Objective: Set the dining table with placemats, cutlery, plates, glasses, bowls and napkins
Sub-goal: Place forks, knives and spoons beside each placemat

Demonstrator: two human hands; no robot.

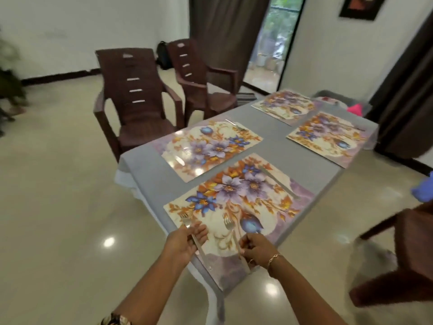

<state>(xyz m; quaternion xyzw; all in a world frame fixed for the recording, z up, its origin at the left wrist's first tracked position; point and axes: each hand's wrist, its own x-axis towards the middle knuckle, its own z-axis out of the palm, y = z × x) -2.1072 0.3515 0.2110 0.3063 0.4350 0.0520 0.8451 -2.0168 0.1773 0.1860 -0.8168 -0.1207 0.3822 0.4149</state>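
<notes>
White walls, a glossy cream tiled floor [70, 207] and dark curtains [225, 31] surround a counter [276, 146] draped in a grey cloth. Two brown slatted plastic armchairs [138, 102] stand on the floor beyond its far left edge.

Four rectangular placemats printed with purple and blue flowers lie on the cloth: the nearest placemat [234, 195] in front of the person, a second placemat [206, 148] just beyond it, and a third placemat [328, 137] and a fourth placemat [283, 104] toward the far end.

Both hands work over the near edge of the nearest placemat. The left hand [185, 240] curls its fingers and thumb round the handle of a slim silver metal fork [186, 220], tines pointing away. The right hand [255, 248], with a thin gold bracelet [274, 259] on its wrist, pinches the handle of a second silver metal fork [228, 222], tines also pointing away. Whether either fork touches the mat cannot be told. Another silver utensil [278, 181] lies along that mat's far side.
</notes>
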